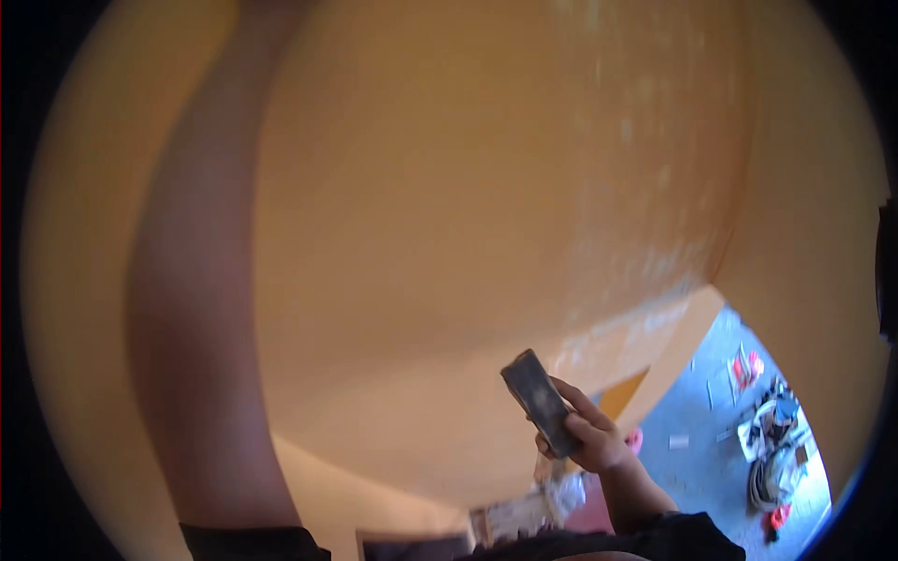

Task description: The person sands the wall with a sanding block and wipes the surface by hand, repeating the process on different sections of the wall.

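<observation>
In the head view my right hand (589,435) is at the lower middle, its fingers wrapped round a worn, dark grey rectangular block (538,397). The block tilts up to the left, in front of the orange wall (421,234). My left arm (201,299) rises along the left side, blurred, and runs out past the top edge. The left hand itself is outside the picture. Whitish scuffed patches (627,122) mark the wall above and right of the block.
Far below at the right lies a grey floor (678,411). Several things are scattered there, among them pink-red items (746,369) and a pale bundle (778,477). Another orange wall surface (814,234) stands at the right. My dark sleeve (692,535) shows at the bottom.
</observation>
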The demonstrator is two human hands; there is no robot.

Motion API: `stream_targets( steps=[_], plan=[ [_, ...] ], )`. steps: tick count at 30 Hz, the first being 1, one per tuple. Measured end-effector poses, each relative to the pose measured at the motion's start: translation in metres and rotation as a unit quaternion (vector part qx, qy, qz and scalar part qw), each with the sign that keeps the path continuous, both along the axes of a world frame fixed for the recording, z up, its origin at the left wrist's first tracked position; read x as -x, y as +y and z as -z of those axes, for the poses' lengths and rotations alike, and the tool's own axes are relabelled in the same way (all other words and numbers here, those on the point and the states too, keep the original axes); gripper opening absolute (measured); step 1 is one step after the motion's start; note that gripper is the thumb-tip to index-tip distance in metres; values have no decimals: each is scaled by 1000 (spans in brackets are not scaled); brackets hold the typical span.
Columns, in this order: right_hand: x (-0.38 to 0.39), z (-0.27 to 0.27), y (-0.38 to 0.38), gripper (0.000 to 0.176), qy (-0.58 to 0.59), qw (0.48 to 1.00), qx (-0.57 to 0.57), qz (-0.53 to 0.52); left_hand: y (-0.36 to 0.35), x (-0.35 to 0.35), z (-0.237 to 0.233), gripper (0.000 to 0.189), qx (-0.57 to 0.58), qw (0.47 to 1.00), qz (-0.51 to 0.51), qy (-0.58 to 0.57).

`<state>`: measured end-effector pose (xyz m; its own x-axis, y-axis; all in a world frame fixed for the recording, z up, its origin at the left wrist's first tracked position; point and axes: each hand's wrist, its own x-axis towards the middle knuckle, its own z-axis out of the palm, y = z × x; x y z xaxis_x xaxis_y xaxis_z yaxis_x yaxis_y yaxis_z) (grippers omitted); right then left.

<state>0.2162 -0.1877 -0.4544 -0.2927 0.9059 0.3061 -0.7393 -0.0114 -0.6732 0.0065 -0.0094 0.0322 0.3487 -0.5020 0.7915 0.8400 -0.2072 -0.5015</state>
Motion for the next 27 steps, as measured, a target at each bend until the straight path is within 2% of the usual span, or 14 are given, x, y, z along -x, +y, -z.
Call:
stream_targets(
  steps=[2,4,5,6,8,10,14,16,18,19,21,25,27],
  plan=[
    [-16,-28,8,68,14,996,-83,31,4,4,0,28,-21,1000,-2,-19],
    [-30,-66,15,67,-18,968,-180,176,10,9,-4,34,13,994,-89,-63],
    [-35,-96,20,64,-55,929,-249,269,9,7,-8,34,-1,994,-85,-68],
    [-38,-129,24,61,-88,876,-312,357,7,5,-7,34,0,996,-68,-60],
    [-32,-189,35,50,-56,764,-378,520,3,2,-3,34,-12,997,-51,-56],
    [-39,-246,47,44,-183,582,-417,674,1,-1,-4,32,-4,999,-29,-46],
    [-18,-353,80,40,-185,391,-447,783,0,-2,-3,32,-18,999,-18,-44],
    [-11,-396,107,38,-173,382,-439,794,-1,-2,-2,31,1,999,-3,-40],
    [-11,-435,138,37,-214,317,-402,832,4,-3,-1,31,3,999,-3,-44],
    [-11,-453,149,37,-211,318,-405,831,4,-3,-1,31,10,999,-1,-44],
    [-10,-476,164,37,-295,260,-351,849,4,-3,1,31,8,999,2,-46],
    [4,-466,170,39,-369,265,-290,842,3,-3,1,33,16,999,-4,-51],
    [9,-452,173,40,-377,240,-271,853,4,-4,1,33,21,999,-1,-46]
  ],
)
